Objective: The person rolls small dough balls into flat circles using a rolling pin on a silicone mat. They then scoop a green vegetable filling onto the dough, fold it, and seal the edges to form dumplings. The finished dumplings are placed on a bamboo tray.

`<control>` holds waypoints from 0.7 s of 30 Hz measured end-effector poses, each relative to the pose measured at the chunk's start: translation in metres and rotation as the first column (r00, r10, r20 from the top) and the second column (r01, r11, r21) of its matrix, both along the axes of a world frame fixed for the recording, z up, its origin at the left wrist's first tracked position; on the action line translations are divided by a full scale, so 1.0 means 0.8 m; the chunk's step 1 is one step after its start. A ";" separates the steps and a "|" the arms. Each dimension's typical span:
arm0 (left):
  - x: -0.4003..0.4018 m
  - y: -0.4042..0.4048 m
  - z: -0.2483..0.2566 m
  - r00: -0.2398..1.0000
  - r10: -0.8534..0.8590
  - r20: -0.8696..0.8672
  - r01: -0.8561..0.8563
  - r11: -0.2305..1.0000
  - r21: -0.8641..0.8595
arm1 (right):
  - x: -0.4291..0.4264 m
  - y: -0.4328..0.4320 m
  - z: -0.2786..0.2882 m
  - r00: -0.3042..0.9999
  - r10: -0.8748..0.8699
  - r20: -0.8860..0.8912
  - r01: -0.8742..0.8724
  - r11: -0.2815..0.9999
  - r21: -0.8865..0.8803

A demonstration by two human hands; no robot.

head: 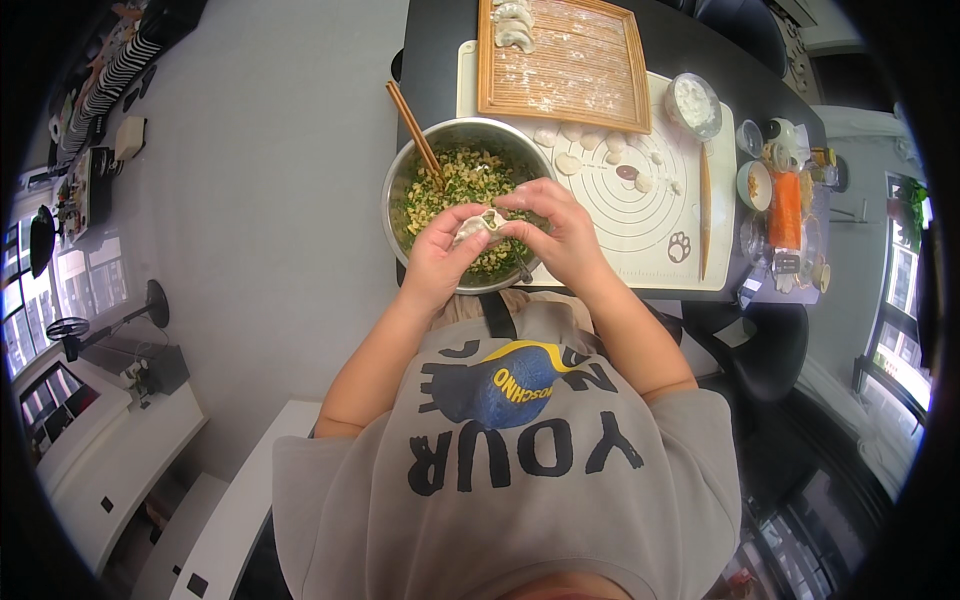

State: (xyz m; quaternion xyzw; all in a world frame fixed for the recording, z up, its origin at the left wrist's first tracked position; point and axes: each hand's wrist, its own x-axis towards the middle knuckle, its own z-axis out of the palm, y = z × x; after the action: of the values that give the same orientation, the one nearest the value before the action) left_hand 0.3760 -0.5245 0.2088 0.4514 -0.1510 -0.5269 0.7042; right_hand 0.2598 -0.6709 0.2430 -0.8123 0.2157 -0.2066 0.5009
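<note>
A partly closed dumpling [480,225] is held between my two hands, with some green filling showing at its right end. My left hand [448,247] grips its left side with thumb and fingers. The thumb of my right hand [559,229] touches its right end, the fingers curled above it. Below them stands a steel bowl [393,187] of chopped green and yellow filling [469,176]. Wooden chopsticks [414,124] lean in the filling, and a metal utensil's handle [525,271] shows at the bowl's lower right.
Finished dumplings [514,30] lie on a floured wooden tray [566,67]. Dough pieces [591,141] and a wooden rolling pin [705,214] lie on the pastry mat [637,262]. A flour bowl [694,105] stands on the mat's far right; small bowls [754,186] and packages stand beyond.
</note>
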 end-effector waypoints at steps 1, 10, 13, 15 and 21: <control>0.000 -0.001 0.003 1.000 -0.002 -0.006 0.002 1.000 0.001 | -0.001 -0.001 0.002 1.000 0.012 -0.018 -0.012 1.000 -0.021; 0.007 -0.001 0.007 0.995 -0.072 0.065 0.071 0.997 0.020 | -0.002 -0.007 0.003 0.998 0.063 -0.028 -0.066 0.988 -0.142; 0.008 -0.001 0.007 0.992 -0.091 0.084 0.089 0.996 0.028 | -0.005 -0.008 0.000 0.995 0.085 -0.052 -0.092 0.984 -0.152; 0.008 0.000 0.007 0.992 -0.084 0.091 0.083 0.996 0.016 | -0.004 -0.007 0.001 0.996 0.070 -0.053 -0.077 0.986 -0.146; 0.010 -0.001 0.013 0.993 -0.107 0.050 0.109 0.993 -0.047 | -0.005 -0.003 0.007 0.992 0.117 -0.052 -0.122 0.987 -0.101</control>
State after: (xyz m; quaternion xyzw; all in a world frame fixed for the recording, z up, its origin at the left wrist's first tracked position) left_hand 0.3843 -0.5251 0.2192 0.4371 -0.2049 -0.5494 0.6820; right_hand 0.2555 -0.6733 0.2484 -0.8532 0.1670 -0.1687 0.4644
